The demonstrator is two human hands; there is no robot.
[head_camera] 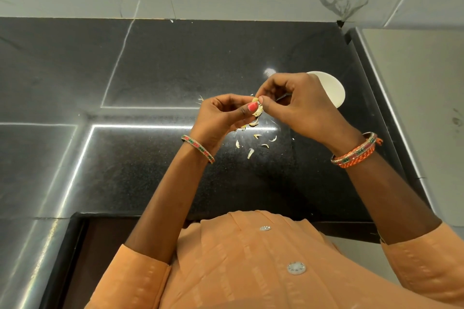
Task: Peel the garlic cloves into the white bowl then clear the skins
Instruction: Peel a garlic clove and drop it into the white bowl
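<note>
garlic clove (256, 108) looks light and slick, pinched between left hand (221, 115) and right hand (293, 105) just beside the white bowl (331, 90); papery skins (251, 152) tear best from the tip.

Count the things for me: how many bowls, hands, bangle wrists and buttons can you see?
white bowl: 1
Hands: 2, the left hand and right hand, both pinching the garlic clove
Wrists with bangles: 2
Shirt buttons: 2
Total: 7
</note>
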